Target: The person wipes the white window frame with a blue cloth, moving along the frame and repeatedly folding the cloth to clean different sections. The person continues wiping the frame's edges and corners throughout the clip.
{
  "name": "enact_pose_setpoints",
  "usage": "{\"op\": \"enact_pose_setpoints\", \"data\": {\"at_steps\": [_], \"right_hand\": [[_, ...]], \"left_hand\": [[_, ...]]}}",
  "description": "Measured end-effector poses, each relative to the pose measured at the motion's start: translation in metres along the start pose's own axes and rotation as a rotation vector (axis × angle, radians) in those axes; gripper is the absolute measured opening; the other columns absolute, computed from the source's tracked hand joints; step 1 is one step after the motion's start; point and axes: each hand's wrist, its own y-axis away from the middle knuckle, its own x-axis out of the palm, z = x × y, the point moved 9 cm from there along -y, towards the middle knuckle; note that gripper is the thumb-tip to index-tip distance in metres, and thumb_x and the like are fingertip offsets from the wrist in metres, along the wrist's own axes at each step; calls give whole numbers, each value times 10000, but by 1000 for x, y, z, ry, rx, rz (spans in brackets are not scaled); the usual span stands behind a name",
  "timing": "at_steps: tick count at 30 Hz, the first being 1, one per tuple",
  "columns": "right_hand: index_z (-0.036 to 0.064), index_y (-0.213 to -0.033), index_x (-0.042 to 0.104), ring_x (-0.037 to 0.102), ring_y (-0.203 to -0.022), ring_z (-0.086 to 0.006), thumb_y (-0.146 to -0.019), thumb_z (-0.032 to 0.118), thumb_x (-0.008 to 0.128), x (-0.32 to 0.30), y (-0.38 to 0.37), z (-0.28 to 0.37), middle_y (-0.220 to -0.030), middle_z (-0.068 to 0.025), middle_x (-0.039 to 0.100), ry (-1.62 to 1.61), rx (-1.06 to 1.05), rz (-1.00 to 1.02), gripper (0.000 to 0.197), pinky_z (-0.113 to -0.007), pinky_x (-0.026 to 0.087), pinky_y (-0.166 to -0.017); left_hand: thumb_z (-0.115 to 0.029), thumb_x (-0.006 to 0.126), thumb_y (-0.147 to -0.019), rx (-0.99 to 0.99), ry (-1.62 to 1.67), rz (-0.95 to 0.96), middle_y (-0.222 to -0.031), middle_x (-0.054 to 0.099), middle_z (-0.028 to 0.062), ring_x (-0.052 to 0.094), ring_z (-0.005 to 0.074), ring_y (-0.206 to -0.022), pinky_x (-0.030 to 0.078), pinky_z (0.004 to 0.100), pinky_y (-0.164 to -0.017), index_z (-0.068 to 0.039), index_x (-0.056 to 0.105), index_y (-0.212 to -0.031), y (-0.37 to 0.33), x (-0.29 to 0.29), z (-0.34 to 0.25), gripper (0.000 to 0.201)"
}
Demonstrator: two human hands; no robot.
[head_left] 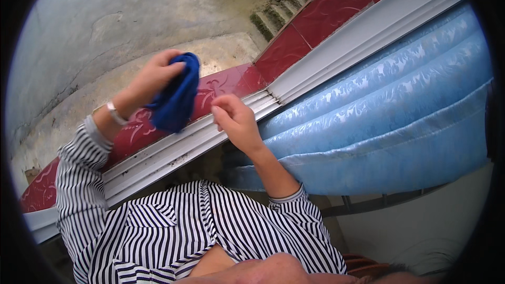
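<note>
My left hand is closed around a bunched blue cloth, which hangs down over the dark red tiled ledge. A pale band sits on that wrist. My right hand rests with curled fingers on the white window frame rail just below the ledge, holding nothing that I can see. Both forearms wear black-and-white striped sleeves.
A blue patterned curtain bulges out to the right of the frame. Beyond the ledge lies a grey concrete yard far below, with mossy steps. A metal bar runs under the curtain.
</note>
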Motion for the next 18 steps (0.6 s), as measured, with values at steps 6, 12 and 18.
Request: {"op": "enact_pose_setpoints", "data": {"at_steps": [6, 12, 18], "right_hand": [[13, -1014, 577, 519, -625, -35, -945, 72, 569, -76, 35, -23, -745, 4, 577, -49, 38, -163, 92, -191, 427, -545], [14, -1023, 586, 523, -627, -45, -945, 85, 584, -123, 42, -42, -747, -3, 579, -62, 52, -278, 106, -190, 441, -566], [14, -1034, 587, 532, -639, -65, -946, 55, 568, -137, 49, -42, -766, -24, 587, -23, 35, -336, 99, -194, 451, -576]], "left_hand": [[-124, 599, -844, 733, -1036, 358, -1163, 599, 91, 553, 263, -1134, 403, 404, -980, -138, 640, -1141, -74, 179, 42, 300], [-187, 549, -880, 776, -1157, 375, -1221, 581, 67, 532, 246, -1168, 389, 438, -953, -158, 634, -1107, -146, 215, 47, 244], [-148, 581, -851, 188, -1027, -29, -966, 641, 227, 613, 375, -934, 500, 453, -808, -5, 620, -993, -208, 87, 91, 206]]}}
